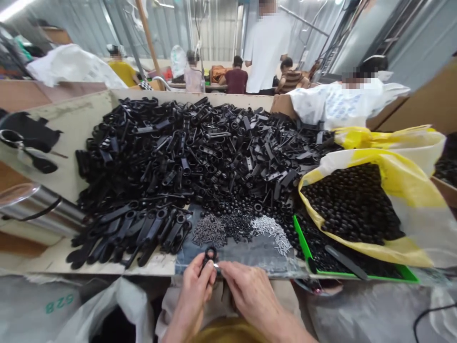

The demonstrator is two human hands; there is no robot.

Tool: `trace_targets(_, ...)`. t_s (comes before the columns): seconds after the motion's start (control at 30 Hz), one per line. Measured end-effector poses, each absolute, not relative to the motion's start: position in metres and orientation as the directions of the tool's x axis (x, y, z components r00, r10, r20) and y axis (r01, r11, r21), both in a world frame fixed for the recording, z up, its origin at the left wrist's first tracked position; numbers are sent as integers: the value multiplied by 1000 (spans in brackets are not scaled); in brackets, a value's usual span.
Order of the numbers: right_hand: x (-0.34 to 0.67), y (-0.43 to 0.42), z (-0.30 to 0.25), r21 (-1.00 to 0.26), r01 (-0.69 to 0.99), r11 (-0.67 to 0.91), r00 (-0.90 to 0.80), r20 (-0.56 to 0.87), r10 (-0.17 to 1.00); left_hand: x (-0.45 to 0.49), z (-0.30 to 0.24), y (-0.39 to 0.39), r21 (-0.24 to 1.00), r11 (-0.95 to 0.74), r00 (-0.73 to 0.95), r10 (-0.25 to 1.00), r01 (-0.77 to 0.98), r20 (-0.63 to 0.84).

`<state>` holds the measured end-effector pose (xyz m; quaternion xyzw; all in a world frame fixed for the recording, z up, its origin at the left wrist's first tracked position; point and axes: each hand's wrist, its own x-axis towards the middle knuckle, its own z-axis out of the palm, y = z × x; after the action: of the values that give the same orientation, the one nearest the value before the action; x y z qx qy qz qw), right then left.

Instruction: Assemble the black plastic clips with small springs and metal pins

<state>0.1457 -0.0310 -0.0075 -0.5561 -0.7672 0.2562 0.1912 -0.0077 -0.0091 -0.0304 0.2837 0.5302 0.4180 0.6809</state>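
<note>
My left hand [195, 286] is closed around a small black plastic part [210, 254] with a ring end, held upright at the table's near edge. My right hand [246, 288] pinches a thin silver pin [216, 265] against that part. Just beyond my hands lie three small heaps on a grey sheet: dark screws [210, 230], tiny black pieces [236, 224] and silver pins [272, 229]. A big pile of black plastic parts [193, 152] fills the table behind them.
A yellow-and-clear bag of black beads [353, 205] rests on a green tray [357, 274] at the right. A row of black handles [135, 233] lies at the left. A metal cylinder [35, 205] sticks out far left. Several people work in the background.
</note>
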Motion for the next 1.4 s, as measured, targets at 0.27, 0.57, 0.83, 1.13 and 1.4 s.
trace_targets(0.27, 140, -20, -12, -594, 774, 218, -319, -68, 945, -9, -41, -11, 834, 480, 95, 876, -272, -473)
trace_targets(0.57, 138, -16, -6, -582, 798, 157, -319, -187, 929, -13, -41, -11, 831, 511, 147, 859, -221, -490)
trace_targets(0.83, 131, -13, -2, -472, 871, 139, -294, -272, 916, -15, -39, -12, 823, 520, 132, 854, -230, -503)
trace_targets(1.13, 127, -11, 0, -263, 941, 215, -296, -321, 900, -13, -42, -8, 841, 515, 110, 857, -167, -503)
trace_targets(1.4, 124, -8, -6, -237, 942, 237, -307, -326, 894, -13, -50, -7, 874, 469, 116, 882, -126, -456)
